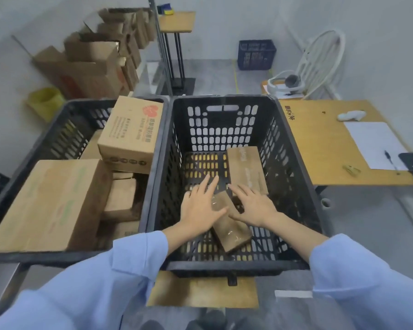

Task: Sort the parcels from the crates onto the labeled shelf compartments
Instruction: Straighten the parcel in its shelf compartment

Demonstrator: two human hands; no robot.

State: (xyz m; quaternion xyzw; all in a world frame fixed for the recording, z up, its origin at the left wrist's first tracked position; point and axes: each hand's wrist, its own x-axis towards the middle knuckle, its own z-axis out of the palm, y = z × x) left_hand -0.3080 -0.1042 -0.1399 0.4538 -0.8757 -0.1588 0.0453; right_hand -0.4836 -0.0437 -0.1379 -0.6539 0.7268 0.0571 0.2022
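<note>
Both hands are down inside the right-hand black crate (221, 125) now. The left hand (202, 204) is flat, fingers (212, 183) straight and spread wide, lying over the near-left end of a small taped brown parcel (233, 232). The right hand (254, 204) mirrors it on the other side, fingers (237, 189) also straight and fanned out, nothing curled round the parcel. Whether the palms press on it or sit just above it, I cannot tell. The small parcel lies tilted on the crate floor, near the front wall. Behind it, toward the back right, a longer flat parcel (246, 167) rests on the same floor, just beside the right fingertips. The left crate (34, 255) sits tight against this one, packed with cardboard: a big box (45, 203) in front, a red-logo box (131, 132) stacked behind. Off right, a wooden surface (320, 144) carries a paper sheet (372, 144) and a pen (391, 160)
</note>
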